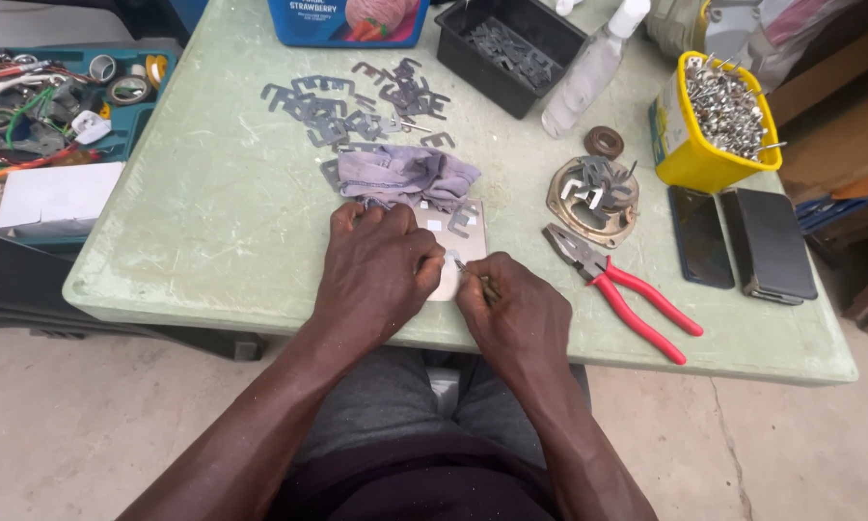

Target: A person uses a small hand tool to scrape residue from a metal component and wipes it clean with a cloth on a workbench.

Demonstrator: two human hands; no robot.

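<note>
My left hand [376,270] presses down on a small pale rectangular board [465,232] at the near edge of the green table [212,222]. Close beside it, my right hand [513,314] is closed around a thin tool [471,273] whose tip touches the board near my left thumb. A flat grey metal piece [461,222] lies on the board's far part. A crumpled grey-purple cloth [407,178] sits just beyond my hands.
Red-handled pliers [615,289] lie right of my hands, beside a round metal part [593,198] and two dark phones [738,241]. Several flat metal pieces [357,106], a black tray [506,48], a clear bottle [588,72] and a yellow tub of screws [714,121] stand farther back.
</note>
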